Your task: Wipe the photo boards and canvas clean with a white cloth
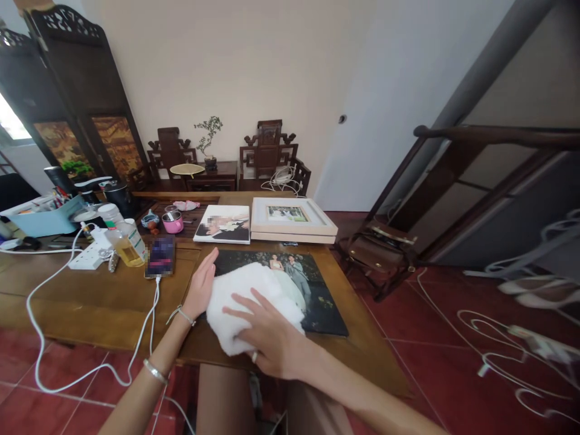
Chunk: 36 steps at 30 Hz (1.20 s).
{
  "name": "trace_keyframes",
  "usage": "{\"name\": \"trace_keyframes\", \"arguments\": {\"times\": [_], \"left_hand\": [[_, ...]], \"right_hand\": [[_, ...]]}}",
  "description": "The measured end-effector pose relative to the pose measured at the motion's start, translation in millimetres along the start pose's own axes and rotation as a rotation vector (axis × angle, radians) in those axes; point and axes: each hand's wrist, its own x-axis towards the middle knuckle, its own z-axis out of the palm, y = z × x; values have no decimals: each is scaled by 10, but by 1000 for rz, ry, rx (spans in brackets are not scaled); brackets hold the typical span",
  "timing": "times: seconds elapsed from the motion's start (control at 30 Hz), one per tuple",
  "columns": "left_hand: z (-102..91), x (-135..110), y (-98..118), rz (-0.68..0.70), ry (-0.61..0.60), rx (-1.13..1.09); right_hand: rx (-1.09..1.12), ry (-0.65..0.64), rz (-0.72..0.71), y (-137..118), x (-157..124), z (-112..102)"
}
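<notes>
Room: pale walls, red tile floor, a low wooden table (90,302) in front.
Table's left: power strip (88,257), bottle (129,244) of yellow liquid, phone (161,255) on a charging cable.
Left hand (202,287): flat, fingers together, holding nothing, lying at the left edge of the large photo print (317,296).
White cloth (247,290): bunched over the print's left part.
Right hand (272,341): fingers spread, pressing down on the cloth (pressing, not pinching).
Progress: wiping looks partway; the print's right side lies uncovered, and I cannot tell whether it is already wiped.
Behind: stacked frames (292,220).
</notes>
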Motion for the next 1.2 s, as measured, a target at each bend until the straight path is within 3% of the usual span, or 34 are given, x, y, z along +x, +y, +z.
{"name": "trace_keyframes", "arguments": {"times": [0.13, 0.23, 0.33, 0.43, 0.57, 0.67, 0.77, 1.07, 1.2], "left_hand": [[28, -8, -32, 40, -108, 140], [46, -11, -66, 54, -206, 220], [52, -10, -94, 60, -214, 239], [52, -8, -109, 67, -220, 241], [52, -5, -131, 57, -221, 261], [52, -2, -140, 57, -220, 267], [50, -1, -122, 44, -221, 262], [44, 4, -97, 50, -204, 248], [37, 8, -100, 54, -190, 239]], "right_hand": [[-1, 90, 159, 110, -298, -65], [-68, 148, 335, 389, -291, -91], [-97, 210, 444, 683, -24, -116], [-27, 235, 454, 856, 430, -164], [49, 231, 386, 894, 1000, -191], [71, 224, 373, 876, 1132, -162], [72, 228, 389, 905, 923, -148], [-38, 267, 666, 1397, -417, -200], [-102, 311, 513, 1120, -702, -136]]}}
